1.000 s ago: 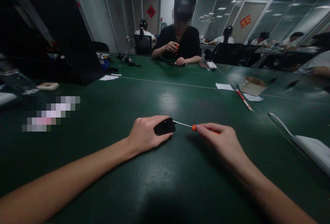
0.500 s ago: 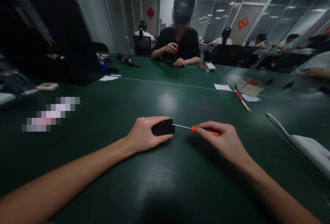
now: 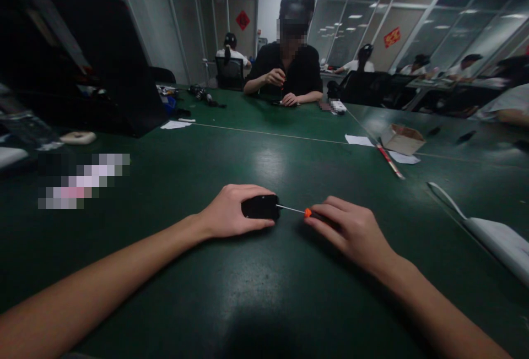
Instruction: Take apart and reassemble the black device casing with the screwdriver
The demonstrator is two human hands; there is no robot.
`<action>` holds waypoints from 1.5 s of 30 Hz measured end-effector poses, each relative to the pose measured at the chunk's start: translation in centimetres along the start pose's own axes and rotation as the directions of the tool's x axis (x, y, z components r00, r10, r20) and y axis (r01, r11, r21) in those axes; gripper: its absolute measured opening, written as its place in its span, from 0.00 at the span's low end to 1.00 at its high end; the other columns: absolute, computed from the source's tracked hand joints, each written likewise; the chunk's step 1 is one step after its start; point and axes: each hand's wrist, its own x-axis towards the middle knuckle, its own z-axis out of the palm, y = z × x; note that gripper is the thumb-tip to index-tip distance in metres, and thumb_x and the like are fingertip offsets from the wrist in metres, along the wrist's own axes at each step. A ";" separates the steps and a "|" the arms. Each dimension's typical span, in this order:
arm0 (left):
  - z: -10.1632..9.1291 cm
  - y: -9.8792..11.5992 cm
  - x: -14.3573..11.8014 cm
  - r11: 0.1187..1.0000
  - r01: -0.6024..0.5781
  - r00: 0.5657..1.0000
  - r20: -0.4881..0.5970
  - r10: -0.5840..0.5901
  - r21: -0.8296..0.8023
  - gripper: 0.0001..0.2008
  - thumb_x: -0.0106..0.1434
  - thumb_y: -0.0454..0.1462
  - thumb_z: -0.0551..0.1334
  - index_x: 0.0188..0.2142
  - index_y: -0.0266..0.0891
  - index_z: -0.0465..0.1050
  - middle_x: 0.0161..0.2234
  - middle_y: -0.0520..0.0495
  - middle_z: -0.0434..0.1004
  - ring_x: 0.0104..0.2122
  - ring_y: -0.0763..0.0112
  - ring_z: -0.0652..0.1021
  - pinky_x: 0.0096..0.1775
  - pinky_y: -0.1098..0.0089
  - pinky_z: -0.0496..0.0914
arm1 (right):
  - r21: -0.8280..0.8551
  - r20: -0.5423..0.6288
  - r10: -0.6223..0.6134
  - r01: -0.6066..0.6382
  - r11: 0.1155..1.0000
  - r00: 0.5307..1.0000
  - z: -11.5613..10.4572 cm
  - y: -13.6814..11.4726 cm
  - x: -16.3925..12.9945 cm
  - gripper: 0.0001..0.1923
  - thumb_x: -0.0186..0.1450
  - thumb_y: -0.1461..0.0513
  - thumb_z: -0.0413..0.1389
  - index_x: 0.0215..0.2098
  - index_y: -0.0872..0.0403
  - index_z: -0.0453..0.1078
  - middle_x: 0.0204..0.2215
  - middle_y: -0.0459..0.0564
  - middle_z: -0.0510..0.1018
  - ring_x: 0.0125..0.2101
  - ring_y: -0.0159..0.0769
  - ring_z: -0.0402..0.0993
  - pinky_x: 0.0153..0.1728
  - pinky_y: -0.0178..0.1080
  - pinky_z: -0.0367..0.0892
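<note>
- We see the left hand [image 3: 223, 213] with thumb and forefinger parted around a flat black casing [image 3: 260, 207], gripping its two long edges; the other fingers are mostly hidden.
- The casing sits in front of us at the middle of the green table [image 3: 206, 161], its right end free; we make out small bright specks on its upper face, but its inside is hidden from us.
- We see the right hand [image 3: 355, 232] pinching a screwdriver [image 3: 308, 213] between thumb and fingertips by its orange-and-dark handle, the thin shaft pointing left to the casing's right end; we cannot tell whether the tip is seated in anything.
- Farther right we find a white slab [image 3: 496, 235] with a pale cord.
- Beyond it stands a pale, open-topped box [image 3: 400, 140], brown within; we cannot make out any contents. A paper sheet [image 3: 404, 157] lies against its near side, and a red-and-white strip [image 3: 388, 159] just beside it.
- Across the table we see a co-worker [image 3: 285, 64] in black, one hand holding an upright tool over a small dark object.
</note>
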 end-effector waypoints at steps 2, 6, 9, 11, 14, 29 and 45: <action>-0.1 0.4 0.2 0.999 -0.020 0.999 0.040 0.021 -0.029 0.25 0.56 0.46 0.69 0.51 0.42 0.74 0.48 0.44 0.80 0.47 0.61 0.79 0.51 0.60 0.72 | -0.189 -0.034 -0.138 0.130 0.973 0.990 -0.3 0.0 -0.1 0.13 0.69 0.56 0.55 0.41 0.56 0.77 0.31 0.53 0.78 0.29 0.35 0.73 0.29 0.36 0.66; 0.4 1.6 0.2 0.992 -0.079 0.989 0.114 0.090 -0.101 0.25 0.53 0.45 0.71 0.50 0.42 0.74 0.47 0.44 0.78 0.46 0.61 0.78 0.50 0.61 0.72 | -0.265 -0.048 -0.249 0.228 0.937 0.967 0.3 -0.7 -0.2 0.14 0.70 0.56 0.54 0.40 0.57 0.77 0.29 0.53 0.77 0.28 0.35 0.72 0.28 0.36 0.65; 0.6 1.8 -0.1 0.987 -0.068 0.985 0.147 0.089 -0.145 0.26 0.53 0.43 0.71 0.50 0.41 0.72 0.47 0.43 0.76 0.45 0.62 0.77 0.48 0.63 0.72 | -0.027 -0.034 -0.153 0.152 0.988 0.988 1.2 -0.9 -0.2 0.13 0.70 0.58 0.54 0.41 0.58 0.76 0.30 0.52 0.77 0.29 0.34 0.73 0.30 0.35 0.67; 0.5 1.4 -0.4 0.982 -0.037 0.984 0.163 0.068 -0.184 0.27 0.52 0.42 0.71 0.51 0.41 0.71 0.47 0.42 0.75 0.43 0.63 0.77 0.46 0.64 0.73 | 0.131 -0.009 -0.072 0.072 0.989 0.997 1.5 -0.9 -0.2 0.11 0.70 0.59 0.55 0.40 0.58 0.76 0.30 0.50 0.77 0.29 0.32 0.73 0.30 0.34 0.68; 0.3 0.4 -0.7 0.974 0.009 0.984 0.177 0.032 -0.226 0.26 0.50 0.42 0.72 0.49 0.40 0.71 0.45 0.44 0.77 0.42 0.63 0.78 0.44 0.64 0.73 | 0.189 -0.022 -0.010 0.014 0.982 1.000 1.5 -0.6 -0.1 0.10 0.69 0.59 0.56 0.37 0.56 0.76 0.28 0.49 0.77 0.28 0.32 0.74 0.30 0.34 0.69; 0.6 -0.4 -0.9 0.929 0.210 0.977 0.094 -0.190 -0.304 0.25 0.49 0.47 0.73 0.44 0.40 0.75 0.39 0.47 0.79 0.37 0.64 0.78 0.38 0.67 0.71 | -0.157 -0.101 -0.286 0.269 0.950 0.953 -0.2 0.8 -0.6 0.12 0.69 0.59 0.55 0.41 0.60 0.75 0.30 0.53 0.78 0.27 0.32 0.73 0.26 0.34 0.68; 1.4 -0.6 -0.9 0.857 0.282 0.959 0.157 -0.236 -0.432 0.27 0.51 0.51 0.71 0.45 0.37 0.74 0.35 0.48 0.77 0.33 0.69 0.73 0.34 0.71 0.64 | 0.013 -0.108 -0.154 0.157 0.988 0.982 2.1 -0.7 -0.6 0.12 0.71 0.63 0.51 0.47 0.59 0.72 0.35 0.55 0.77 0.33 0.36 0.74 0.33 0.37 0.72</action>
